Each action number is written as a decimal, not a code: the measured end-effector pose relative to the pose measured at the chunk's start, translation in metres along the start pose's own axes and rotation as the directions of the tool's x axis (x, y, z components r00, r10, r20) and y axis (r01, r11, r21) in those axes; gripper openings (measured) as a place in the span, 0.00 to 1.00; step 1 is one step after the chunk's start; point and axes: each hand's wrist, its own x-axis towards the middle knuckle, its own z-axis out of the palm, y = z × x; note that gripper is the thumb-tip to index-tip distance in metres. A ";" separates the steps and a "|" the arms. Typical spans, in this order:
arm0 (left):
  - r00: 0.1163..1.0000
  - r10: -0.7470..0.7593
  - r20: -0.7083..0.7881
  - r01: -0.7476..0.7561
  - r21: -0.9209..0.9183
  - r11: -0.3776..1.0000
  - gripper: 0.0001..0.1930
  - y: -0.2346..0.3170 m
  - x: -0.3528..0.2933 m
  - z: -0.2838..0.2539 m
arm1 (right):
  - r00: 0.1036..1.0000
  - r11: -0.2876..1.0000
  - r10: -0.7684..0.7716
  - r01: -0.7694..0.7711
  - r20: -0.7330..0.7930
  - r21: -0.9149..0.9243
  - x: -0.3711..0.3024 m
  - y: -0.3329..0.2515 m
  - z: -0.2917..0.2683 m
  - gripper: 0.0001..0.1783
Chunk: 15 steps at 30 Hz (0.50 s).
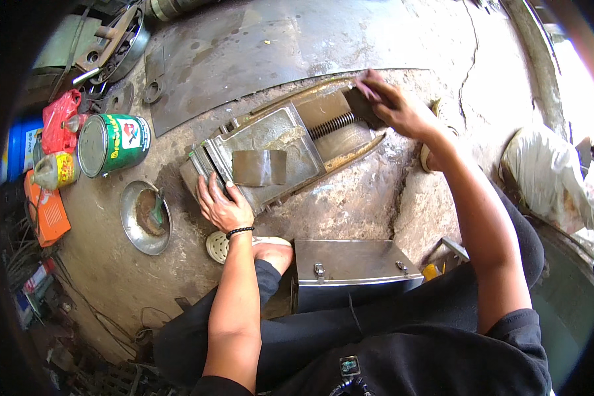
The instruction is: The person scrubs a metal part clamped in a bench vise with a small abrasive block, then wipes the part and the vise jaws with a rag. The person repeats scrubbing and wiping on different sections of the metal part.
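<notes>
A large metal machine vise (270,138) lies slantwise on the floor, its threaded screw (332,125) bared toward the far right. My left hand (226,208) rests with fingers spread on the vise's near-left end, the fingertips by the gap between the jaws. On the flat top beside it lies a small bent piece of sheet metal (259,167). At the vise's far-right end, my right hand (402,109) has its fingers closed on what looks like a pinkish rag (365,90), slightly blurred. It is close to the screw's end block.
A shallow metal bowl (131,212) holds brown matter and a green-handled tool. Left stand a green can (114,145), a plastic bottle (54,170) and an orange box (46,210). A latched metal box (356,257) sits near my legs. Sheet metal (244,59) lies beyond the vise.
</notes>
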 end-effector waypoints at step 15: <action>1.000 0.001 0.032 -0.001 -0.002 1.000 0.22 0.000 0.003 -0.003 | 0.947 0.911 -0.010 0.141 0.320 -0.387 0.096 -0.044 0.118 0.27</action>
